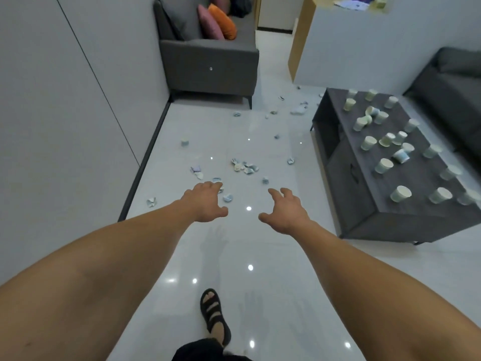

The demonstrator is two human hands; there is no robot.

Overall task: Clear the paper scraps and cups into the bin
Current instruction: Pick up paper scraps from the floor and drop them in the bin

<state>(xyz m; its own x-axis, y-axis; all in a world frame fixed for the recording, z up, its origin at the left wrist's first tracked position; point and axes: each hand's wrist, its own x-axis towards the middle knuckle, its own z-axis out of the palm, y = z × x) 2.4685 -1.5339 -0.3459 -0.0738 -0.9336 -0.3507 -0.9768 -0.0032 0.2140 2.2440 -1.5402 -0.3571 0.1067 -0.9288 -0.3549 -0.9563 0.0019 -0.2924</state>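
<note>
Several crumpled paper scraps [245,166] lie scattered over the glossy white floor [250,246] ahead of me. Several paper cups [400,194], some upright and some tipped over, stand on the dark grey coffee table [364,204] at the right. My left hand [207,201] is stretched forward with fingers spread, just short of a scrap [227,198]. My right hand [285,211] reaches out beside it, also spread and holding nothing. No bin is in view.
A grey sofa [208,63] with pink and orange cushions stands at the back left against the wall. A second dark sofa [453,95] sits behind the coffee table. My sandalled foot [214,316] is on the floor below. A white counter [346,43] rises at the back right.
</note>
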